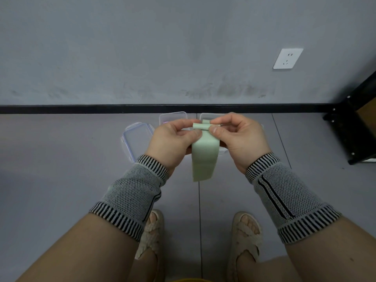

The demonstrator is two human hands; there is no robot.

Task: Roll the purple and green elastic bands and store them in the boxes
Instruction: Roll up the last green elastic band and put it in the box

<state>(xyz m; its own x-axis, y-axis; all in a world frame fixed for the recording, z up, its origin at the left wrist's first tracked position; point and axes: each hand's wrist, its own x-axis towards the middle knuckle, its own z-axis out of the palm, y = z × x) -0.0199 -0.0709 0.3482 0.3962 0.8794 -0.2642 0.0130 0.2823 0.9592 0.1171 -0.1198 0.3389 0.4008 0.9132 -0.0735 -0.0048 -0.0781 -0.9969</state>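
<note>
A pale green elastic band [204,157] hangs in the air between my hands, its top end rolled into a small tube. My left hand [173,142] pinches the left end of that roll with thumb and fingers. My right hand [238,137] pinches the right end the same way. Behind my hands, a clear plastic box [173,117] on the floor holds something purple, probably the purple band. A second clear box [211,116] lies to its right, mostly hidden by my right hand and the band.
A clear lid [136,139] lies on the grey floor left of the boxes. A black baseboard and grey wall with a white socket [288,58] run behind. A black metal frame [354,127] stands at the right. My sandalled feet [151,233] are below.
</note>
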